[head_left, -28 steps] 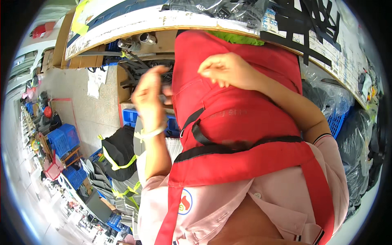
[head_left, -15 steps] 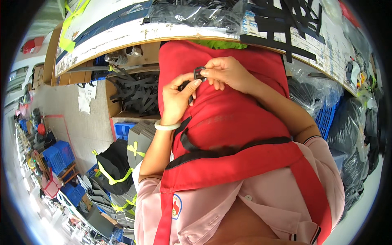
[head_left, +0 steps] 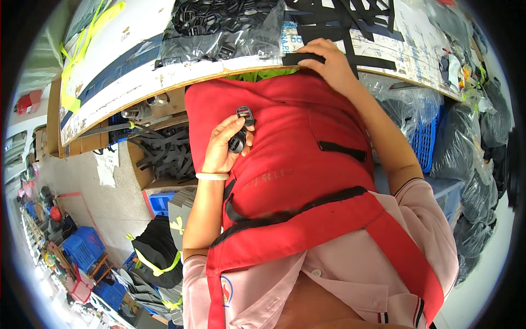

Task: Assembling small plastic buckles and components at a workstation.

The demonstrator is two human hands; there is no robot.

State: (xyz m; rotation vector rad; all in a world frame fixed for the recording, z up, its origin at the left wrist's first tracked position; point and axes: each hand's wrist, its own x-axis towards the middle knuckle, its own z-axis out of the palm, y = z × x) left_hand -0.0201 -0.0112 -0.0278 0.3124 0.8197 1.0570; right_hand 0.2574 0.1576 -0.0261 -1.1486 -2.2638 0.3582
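My left hand [head_left: 218,152] is closed over the red apron, holding a black plastic strap buckle [head_left: 245,115] upright at its fingertips. Another dark rounded plastic piece [head_left: 236,143] sits lower in the same hand, partly covered by the fingers. At the table's near edge my right hand [head_left: 335,67] has its thumb and fingers on the end of a black webbing strap [head_left: 295,58]. More black webbing straps [head_left: 323,32] lie crisscrossed beyond it. To their left, a clear plastic bag [head_left: 224,41] holds many black buckles.
The white worktable [head_left: 131,85] spans the far side, with yellow-green ribbon [head_left: 74,82] at its left. Below it stands a cardboard box of dark straps [head_left: 170,151]. A blue crate [head_left: 424,142] and black plastic bags [head_left: 460,142] stand on the right.
My right hand has left the buckle beside my left hand and moved up and right to a webbing strap on the table. The left hand still holds the buckle, now in plainer view.
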